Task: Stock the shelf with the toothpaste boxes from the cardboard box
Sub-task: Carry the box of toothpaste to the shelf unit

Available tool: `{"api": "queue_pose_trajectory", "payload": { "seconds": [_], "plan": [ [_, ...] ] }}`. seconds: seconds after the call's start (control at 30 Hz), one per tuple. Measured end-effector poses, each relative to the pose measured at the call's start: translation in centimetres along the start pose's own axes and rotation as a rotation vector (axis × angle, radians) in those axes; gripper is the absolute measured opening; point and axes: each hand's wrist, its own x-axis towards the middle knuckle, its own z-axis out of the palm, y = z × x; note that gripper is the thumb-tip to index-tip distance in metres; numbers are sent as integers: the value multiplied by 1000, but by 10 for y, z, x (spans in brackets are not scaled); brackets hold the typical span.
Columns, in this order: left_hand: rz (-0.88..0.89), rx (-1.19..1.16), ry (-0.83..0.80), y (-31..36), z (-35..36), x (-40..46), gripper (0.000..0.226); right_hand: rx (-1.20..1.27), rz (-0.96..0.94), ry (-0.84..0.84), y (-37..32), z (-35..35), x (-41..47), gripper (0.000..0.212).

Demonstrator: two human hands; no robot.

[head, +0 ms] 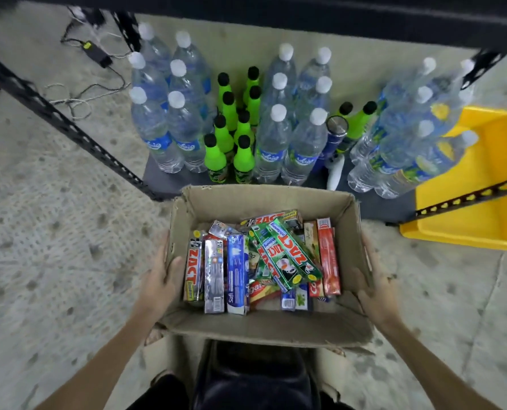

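An open cardboard box (264, 327) is held in front of me, above the floor, by both hands. Inside it lie several toothpaste boxes (261, 261) in a loose pile: green, red, blue and silver ones. My left hand (157, 279) grips the box's left wall, thumb over the rim. My right hand (373, 288) grips the right wall the same way. The black metal shelf (169, 182) stands just beyond the box; its bottom board is low to the floor.
The bottom shelf board holds several clear water bottles (169, 134), green bottles (231, 137) and a blue can (335, 134). A yellow plastic bin (483, 202) sits at the right. Cables and a power adapter (98, 57) lie on the concrete floor at the back left.
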Motion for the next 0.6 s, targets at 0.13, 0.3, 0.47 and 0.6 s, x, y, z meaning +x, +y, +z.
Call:
{"api": "queue_pose_trajectory", "payload": {
  "seconds": [0.13,0.3,0.47,0.6],
  "plan": [
    [0,40,-29,-1,27,9,62,21,-15,51,26,11,1,90],
    [20,44,-31,-15,51,5,59,-29,-8,63,48,29,5,83],
    [39,62,-22,-26,62,6,63,-59,65,42,52,39,8,80],
    [11,114,-48,-13,62,5,64,-42,73,53,54,42,7,79]
  ]
}}
